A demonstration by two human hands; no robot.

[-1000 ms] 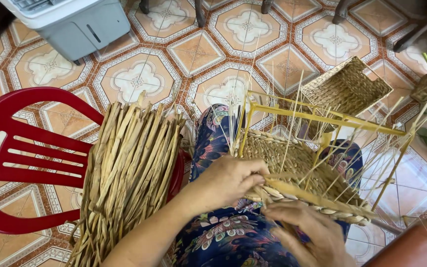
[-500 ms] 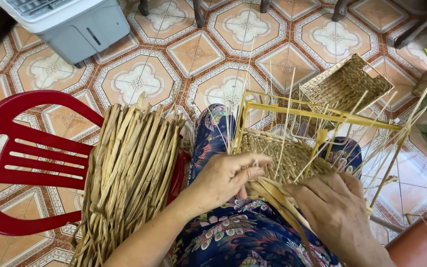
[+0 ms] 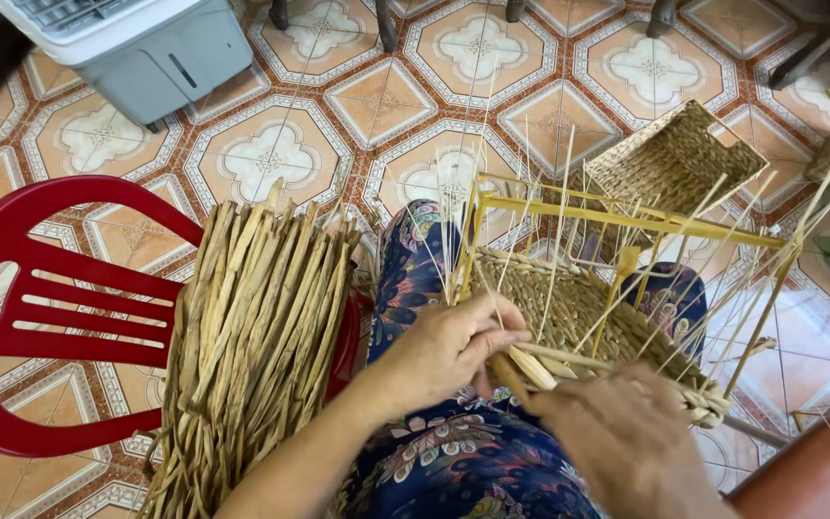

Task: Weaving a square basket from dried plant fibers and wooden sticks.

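Note:
A half-woven straw basket (image 3: 578,308) on a yellow wire frame (image 3: 626,219) rests on my lap, thin stakes sticking up from it. My left hand (image 3: 449,351) pinches a dried straw strand (image 3: 530,365) at the basket's near rim. My right hand (image 3: 626,437) is closed over the same strand just below the rim, close to the camera and blurred. My lap is covered by blue floral fabric (image 3: 453,461).
A thick bundle of dried straw (image 3: 252,346) lies across a red plastic chair (image 3: 40,317) at my left. A finished woven basket (image 3: 674,159) sits on the tiled floor beyond. A grey plastic appliance (image 3: 136,48) stands at top left.
My right hand slid from under the basket's front edge toward the left hand. The strand that lay flat along the rim is now gathered between both hands.

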